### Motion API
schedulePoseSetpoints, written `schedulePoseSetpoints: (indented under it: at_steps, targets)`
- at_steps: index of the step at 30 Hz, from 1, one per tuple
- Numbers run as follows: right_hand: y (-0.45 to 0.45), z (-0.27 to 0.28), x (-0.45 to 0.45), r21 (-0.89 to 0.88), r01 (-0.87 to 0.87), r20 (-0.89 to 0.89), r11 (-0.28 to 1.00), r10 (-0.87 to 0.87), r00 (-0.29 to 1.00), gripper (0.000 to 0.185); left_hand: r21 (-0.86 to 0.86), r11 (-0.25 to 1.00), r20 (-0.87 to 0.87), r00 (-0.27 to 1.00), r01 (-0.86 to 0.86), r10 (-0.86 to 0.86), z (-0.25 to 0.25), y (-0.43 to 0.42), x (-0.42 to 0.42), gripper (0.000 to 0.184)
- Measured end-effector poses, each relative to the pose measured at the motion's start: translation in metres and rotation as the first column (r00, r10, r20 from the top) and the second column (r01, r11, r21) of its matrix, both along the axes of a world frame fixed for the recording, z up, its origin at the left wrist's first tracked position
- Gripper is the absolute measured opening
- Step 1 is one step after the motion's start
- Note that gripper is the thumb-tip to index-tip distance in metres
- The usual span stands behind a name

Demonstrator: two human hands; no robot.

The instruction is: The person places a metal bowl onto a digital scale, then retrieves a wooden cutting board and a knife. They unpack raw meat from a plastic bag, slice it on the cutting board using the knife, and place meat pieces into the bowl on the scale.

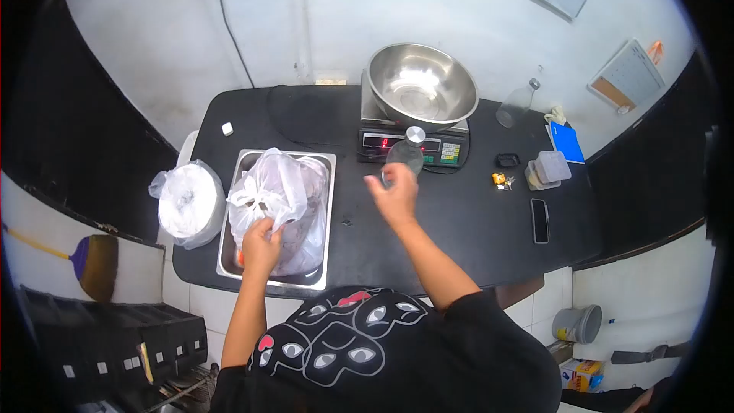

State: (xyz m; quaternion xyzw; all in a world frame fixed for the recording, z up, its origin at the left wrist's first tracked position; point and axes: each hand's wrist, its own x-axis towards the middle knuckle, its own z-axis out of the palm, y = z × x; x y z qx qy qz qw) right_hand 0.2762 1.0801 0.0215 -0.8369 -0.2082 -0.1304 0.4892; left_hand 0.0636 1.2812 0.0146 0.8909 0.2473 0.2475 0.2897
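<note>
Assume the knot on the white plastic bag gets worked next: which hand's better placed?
Left, most likely: the left hand is at the white plastic bag, fingers just below its knot. The right hand is outside the metal pan, by the clear bottle.

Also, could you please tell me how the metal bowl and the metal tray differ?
The bowl is round, while the tray is rectangular. The bowl sits on the scale; the tray rests on the table. The bowl looks empty, whereas the tray holds white plastic bags. Both are shiny metal.
</note>
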Motion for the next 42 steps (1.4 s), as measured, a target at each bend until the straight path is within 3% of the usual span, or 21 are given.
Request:
schedulePoseSetpoints:
  at_steps: [2,3,8,9,11,15,17,18,23,26,29,30,31,34,36,37,38,40,41,42]
  targets:
    - [-0.025,-0.021,0.021,-0.050,0.306,0.012,0.951,-0.306,0.952,0.054,-0.024,1.000,0.042,0.999,-0.016,0.017,-0.008,-0.001,-0.001,0.017]
    - [-0.031,-0.026,0.034,-0.055,0.375,-0.043,0.925,-0.378,0.925,0.065,-0.037,0.999,0.060,0.998,-0.023,0.025,-0.012,-0.002,-0.002,0.018]
    - [-0.017,-0.015,0.087,-0.223,0.374,-0.229,0.900,-0.421,0.878,0.086,-0.068,0.998,-0.030,1.000,-0.009,0.007,-0.013,-0.007,-0.001,0.021]
    - [-0.011,-0.015,0.094,-0.226,0.348,-0.240,0.910,-0.398,0.886,0.088,-0.004,1.000,-0.063,0.998,-0.024,0.024,-0.013,-0.006,-0.001,0.021]
    - [0.000,-0.016,0.102,-0.248,0.361,-0.218,0.899,-0.415,0.883,0.087,-0.006,1.000,0.033,0.999,0.000,0.000,-0.017,-0.006,0.001,0.022]
    - [0.002,-0.018,0.105,-0.160,0.365,-0.190,0.917,-0.392,0.900,0.054,0.024,0.999,-0.097,0.995,-0.032,0.034,-0.003,-0.012,0.002,0.024]
    - [-0.003,-0.026,0.107,-0.090,0.404,-0.151,0.910,-0.413,0.898,0.052,0.037,0.998,-0.195,0.979,-0.060,0.066,0.004,-0.015,0.003,0.024]
    - [-0.007,-0.026,0.105,-0.055,0.416,-0.133,0.908,-0.419,0.898,0.051,0.032,0.997,-0.141,0.987,-0.075,0.079,0.003,-0.017,0.004,0.025]
    - [-0.061,-0.029,0.104,-0.013,0.474,-0.109,0.880,-0.473,0.874,0.054,0.028,0.995,-0.136,0.985,-0.100,0.103,0.001,-0.007,0.002,0.029]
    - [-0.109,-0.033,0.116,0.011,0.583,-0.066,0.812,-0.581,0.811,0.076,0.129,0.974,-0.172,0.963,-0.184,0.205,0.026,-0.025,0.014,0.032]
    - [-0.163,-0.040,0.135,-0.019,0.648,-0.057,0.762,-0.648,0.760,0.069,0.195,0.967,-0.243,0.947,-0.163,0.209,0.032,-0.026,0.021,0.030]
    - [-0.179,-0.038,0.139,-0.082,0.667,-0.043,0.741,-0.671,0.740,0.067,0.099,0.980,-0.294,0.935,-0.175,0.196,0.032,-0.024,0.023,0.026]
    - [-0.194,-0.029,0.139,-0.052,0.671,-0.116,0.740,-0.672,0.732,0.065,0.165,0.976,-0.254,0.950,-0.143,0.182,0.028,-0.020,0.025,0.025]
    - [-0.237,-0.032,0.159,-0.124,0.747,-0.112,0.653,-0.757,0.643,0.074,0.344,0.932,-0.176,0.968,-0.109,0.178,0.019,-0.012,0.027,0.019]
    - [-0.265,-0.035,0.175,-0.129,0.728,-0.166,0.674,-0.738,0.654,0.077,0.291,0.949,-0.177,0.968,-0.123,0.180,0.015,-0.007,0.030,0.020]
    - [-0.276,-0.035,0.182,-0.216,0.751,-0.117,0.624,-0.780,0.615,0.075,0.266,0.954,-0.180,0.965,-0.141,0.192,0.013,-0.004,0.029,0.021]
    - [-0.276,-0.011,0.171,-0.149,0.673,-0.202,0.724,-0.689,0.696,0.069,0.240,0.956,-0.169,0.963,-0.166,0.210,0.012,-0.002,0.029,0.022]
    - [-0.288,-0.008,0.185,-0.386,0.725,-0.219,0.570,-0.820,0.528,0.070,0.133,0.963,-0.121,0.960,-0.235,0.251,0.007,-0.001,0.029,0.025]
    - [-0.300,-0.013,0.193,-0.500,0.693,-0.206,0.520,-0.848,0.488,0.084,0.050,0.963,-0.079,0.960,-0.266,0.269,0.002,0.000,0.030,0.026]
    - [-0.310,-0.011,0.192,-0.529,0.613,-0.186,0.587,-0.785,0.591,0.087,-0.080,0.959,-0.073,0.961,-0.272,0.267,-0.001,0.002,0.030,0.027]
